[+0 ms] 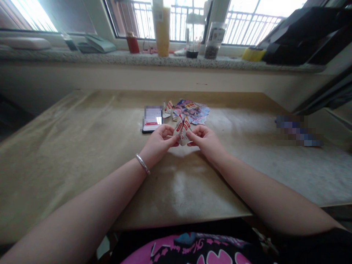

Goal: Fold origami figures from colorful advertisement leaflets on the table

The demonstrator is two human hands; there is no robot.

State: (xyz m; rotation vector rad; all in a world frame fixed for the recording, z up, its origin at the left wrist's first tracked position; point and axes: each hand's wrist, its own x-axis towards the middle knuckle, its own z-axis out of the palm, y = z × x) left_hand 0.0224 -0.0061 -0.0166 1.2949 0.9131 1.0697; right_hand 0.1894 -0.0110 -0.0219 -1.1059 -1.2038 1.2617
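Between my two hands is a small piece of folded paper [182, 132], white with red print, pointed at its upper end and held just above the table. My left hand [162, 141] pinches its left side with thumb and fingers. On the right side, my right hand [205, 141] grips it the same way, the thumb pressed on the front. Just beyond the paper stands another folded paper piece [167, 109] with similar red print. A phone [152, 119] with a lit screen lies beyond my left hand. Colourful printed sheets [192, 111] are piled behind the held paper.
The wide table [82, 157] reaches to the wall below a stone windowsill [104, 57]. On the sill stand a red jar [132, 43], a tall yellow container [162, 33], clear containers [212, 42] and a black bag [305, 40]. A blurred bluish item [299, 130] lies at the right.
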